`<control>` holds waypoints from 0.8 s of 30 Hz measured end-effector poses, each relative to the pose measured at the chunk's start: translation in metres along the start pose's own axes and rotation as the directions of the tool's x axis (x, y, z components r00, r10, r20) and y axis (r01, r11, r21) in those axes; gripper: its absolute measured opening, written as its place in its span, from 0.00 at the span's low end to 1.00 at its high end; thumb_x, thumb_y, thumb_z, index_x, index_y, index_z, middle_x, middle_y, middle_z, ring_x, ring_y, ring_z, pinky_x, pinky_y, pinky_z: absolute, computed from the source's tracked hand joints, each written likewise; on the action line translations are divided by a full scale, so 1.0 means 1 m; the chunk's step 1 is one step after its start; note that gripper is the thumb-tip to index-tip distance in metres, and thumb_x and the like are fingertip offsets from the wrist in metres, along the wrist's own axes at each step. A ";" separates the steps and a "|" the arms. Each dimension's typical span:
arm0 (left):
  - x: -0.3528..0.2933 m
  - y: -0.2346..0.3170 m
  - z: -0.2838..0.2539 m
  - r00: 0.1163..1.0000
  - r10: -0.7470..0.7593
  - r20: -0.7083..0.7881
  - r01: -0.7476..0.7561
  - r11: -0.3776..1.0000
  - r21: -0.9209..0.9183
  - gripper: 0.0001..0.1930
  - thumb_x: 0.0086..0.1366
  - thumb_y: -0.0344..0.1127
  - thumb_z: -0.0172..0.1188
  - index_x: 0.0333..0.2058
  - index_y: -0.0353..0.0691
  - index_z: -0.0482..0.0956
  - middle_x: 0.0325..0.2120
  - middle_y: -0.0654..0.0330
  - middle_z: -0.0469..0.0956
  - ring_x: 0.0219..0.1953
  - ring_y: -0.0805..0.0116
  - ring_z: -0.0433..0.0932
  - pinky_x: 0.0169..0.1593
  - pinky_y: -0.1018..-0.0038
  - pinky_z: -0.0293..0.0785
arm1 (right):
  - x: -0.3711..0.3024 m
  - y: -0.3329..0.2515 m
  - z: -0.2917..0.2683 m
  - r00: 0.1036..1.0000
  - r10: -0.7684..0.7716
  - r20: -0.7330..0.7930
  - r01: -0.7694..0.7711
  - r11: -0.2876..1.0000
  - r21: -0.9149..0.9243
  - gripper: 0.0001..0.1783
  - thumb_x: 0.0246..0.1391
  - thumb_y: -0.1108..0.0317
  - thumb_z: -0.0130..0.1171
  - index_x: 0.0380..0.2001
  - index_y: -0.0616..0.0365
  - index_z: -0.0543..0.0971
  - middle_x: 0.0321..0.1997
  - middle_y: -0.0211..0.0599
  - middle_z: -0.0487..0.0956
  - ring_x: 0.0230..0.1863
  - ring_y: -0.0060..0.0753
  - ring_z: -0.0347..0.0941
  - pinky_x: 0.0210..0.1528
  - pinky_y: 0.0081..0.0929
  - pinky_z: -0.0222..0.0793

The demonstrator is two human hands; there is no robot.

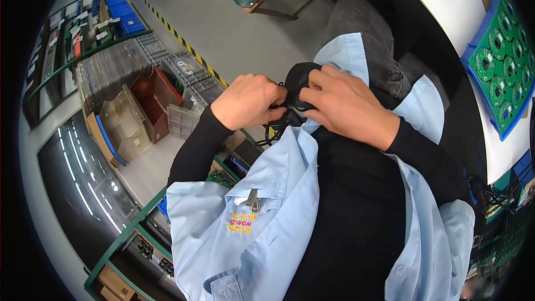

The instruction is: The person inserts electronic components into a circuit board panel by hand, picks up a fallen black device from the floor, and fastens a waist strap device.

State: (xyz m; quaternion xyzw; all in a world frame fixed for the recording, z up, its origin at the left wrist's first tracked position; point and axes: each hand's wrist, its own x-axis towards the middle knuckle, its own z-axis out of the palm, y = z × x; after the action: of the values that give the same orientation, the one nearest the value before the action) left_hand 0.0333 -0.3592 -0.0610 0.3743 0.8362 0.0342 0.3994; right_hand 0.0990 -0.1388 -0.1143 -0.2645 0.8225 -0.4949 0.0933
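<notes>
My left hand is in front of my body with its fingers curled together at a thin black cord, part of which loops by the fingertips. Bent over the edge of a dark, mesh-like black item, my right hand grips it from the right. The item's kind cannot be made out, and the fingers partly cover it. Below the hands hangs a bundle of black cable. My open light blue jacket spreads beneath the forearms, over a black top.
Left stands a bench with clear bins, a dark red bin, grey crates and blue trays. Green round circuit boards in a blue frame lie on a white table at right. Yellow-black tape crosses the floor.
</notes>
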 end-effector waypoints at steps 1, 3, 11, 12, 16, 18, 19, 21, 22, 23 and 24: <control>-0.001 -0.001 0.002 1.000 -0.007 0.014 0.007 1.000 -0.007 0.12 0.54 0.39 0.68 0.22 0.39 0.77 0.17 0.53 0.77 0.26 0.49 0.79 0.30 0.58 0.74 | 0.000 -0.003 0.004 0.999 -0.035 0.008 0.035 0.997 -0.066 0.08 0.45 0.70 0.65 0.30 0.59 0.79 0.33 0.38 0.75 0.39 0.41 0.73 0.38 0.37 0.73; -0.001 -0.006 0.010 0.999 -0.023 0.027 0.023 1.000 -0.013 0.12 0.54 0.39 0.67 0.22 0.39 0.76 0.18 0.54 0.77 0.26 0.49 0.79 0.30 0.59 0.74 | -0.003 -0.012 0.005 0.994 -0.109 0.000 0.107 0.971 -0.214 0.07 0.40 0.73 0.61 0.26 0.61 0.76 0.31 0.39 0.75 0.34 0.40 0.73 0.31 0.34 0.72; -0.002 -0.014 0.019 0.997 0.037 -0.070 -0.047 0.987 -0.154 0.12 0.56 0.37 0.65 0.23 0.37 0.71 0.24 0.57 0.77 0.29 0.49 0.77 0.31 0.58 0.71 | 0.003 -0.012 0.022 0.972 -0.229 0.062 0.229 0.973 -0.004 0.06 0.47 0.73 0.57 0.27 0.62 0.71 0.28 0.42 0.70 0.31 0.42 0.75 0.26 0.39 0.72; -0.001 -0.013 0.019 0.997 0.034 -0.076 -0.045 0.987 -0.156 0.12 0.56 0.37 0.65 0.23 0.37 0.71 0.24 0.57 0.77 0.29 0.49 0.77 0.31 0.58 0.71 | 0.002 -0.013 0.019 0.970 -0.233 0.067 0.234 0.972 -0.007 0.06 0.47 0.73 0.57 0.27 0.62 0.71 0.28 0.42 0.70 0.31 0.42 0.75 0.26 0.39 0.72; -0.007 -0.012 0.028 0.989 0.040 -0.146 -0.060 0.989 -0.136 0.10 0.54 0.35 0.64 0.25 0.37 0.73 0.23 0.57 0.76 0.27 0.50 0.76 0.31 0.60 0.70 | 0.000 -0.017 0.000 0.997 -0.059 -0.059 0.052 0.992 -0.114 0.06 0.45 0.73 0.59 0.25 0.60 0.72 0.27 0.40 0.71 0.33 0.40 0.75 0.25 0.35 0.72; -0.010 -0.012 0.031 0.984 0.053 -0.171 -0.073 0.991 -0.114 0.09 0.52 0.34 0.64 0.25 0.36 0.74 0.22 0.57 0.76 0.26 0.51 0.75 0.31 0.62 0.70 | -0.001 -0.021 -0.002 0.991 -0.075 0.112 0.114 0.909 -0.402 0.05 0.42 0.72 0.61 0.24 0.59 0.74 0.27 0.38 0.72 0.33 0.36 0.75 0.24 0.31 0.71; -0.011 -0.011 0.031 0.980 0.059 -0.191 -0.078 0.993 -0.092 0.09 0.53 0.34 0.64 0.25 0.36 0.74 0.22 0.57 0.75 0.26 0.52 0.75 0.31 0.62 0.70 | -0.002 -0.026 0.000 0.990 -0.099 0.103 0.135 0.883 -0.450 0.05 0.41 0.72 0.61 0.23 0.58 0.75 0.27 0.36 0.73 0.31 0.32 0.75 0.24 0.26 0.71; -0.011 -0.009 0.029 0.974 0.067 -0.217 -0.084 0.994 -0.073 0.09 0.53 0.34 0.63 0.25 0.36 0.73 0.22 0.57 0.75 0.26 0.52 0.75 0.31 0.62 0.70 | 0.002 -0.030 0.003 0.984 -0.108 0.140 0.162 0.873 -0.460 0.04 0.42 0.73 0.60 0.23 0.58 0.75 0.27 0.37 0.73 0.30 0.32 0.75 0.24 0.26 0.70; -0.010 -0.010 0.028 0.976 0.059 -0.209 -0.096 0.981 -0.169 0.09 0.54 0.35 0.64 0.26 0.36 0.74 0.22 0.57 0.76 0.26 0.53 0.76 0.31 0.63 0.70 | 0.005 -0.031 0.005 0.977 -0.125 0.174 0.193 0.864 -0.464 0.04 0.43 0.73 0.60 0.24 0.59 0.74 0.27 0.37 0.74 0.29 0.33 0.75 0.24 0.26 0.70; -0.010 -0.012 0.027 0.978 0.054 -0.200 -0.107 0.958 -0.265 0.09 0.55 0.35 0.64 0.27 0.36 0.75 0.23 0.56 0.76 0.26 0.54 0.76 0.31 0.64 0.70 | 0.006 -0.029 0.005 0.975 -0.131 0.178 0.201 0.862 -0.465 0.04 0.43 0.73 0.60 0.24 0.59 0.74 0.27 0.37 0.74 0.29 0.33 0.75 0.24 0.26 0.70; -0.011 -0.014 0.028 0.977 0.048 -0.206 -0.103 0.959 -0.266 0.09 0.55 0.35 0.64 0.27 0.36 0.75 0.23 0.56 0.76 0.26 0.54 0.76 0.31 0.64 0.70 | 0.005 -0.024 0.003 0.971 -0.147 0.189 0.217 0.878 -0.427 0.04 0.44 0.73 0.59 0.25 0.60 0.74 0.27 0.38 0.73 0.28 0.34 0.76 0.24 0.28 0.71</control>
State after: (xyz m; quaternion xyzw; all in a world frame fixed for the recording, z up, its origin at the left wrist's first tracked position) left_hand 0.0484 -0.3830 -0.0779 0.3417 0.8438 0.2022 0.3611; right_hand 0.1040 -0.1528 -0.0947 -0.3917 0.8756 -0.2789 0.0454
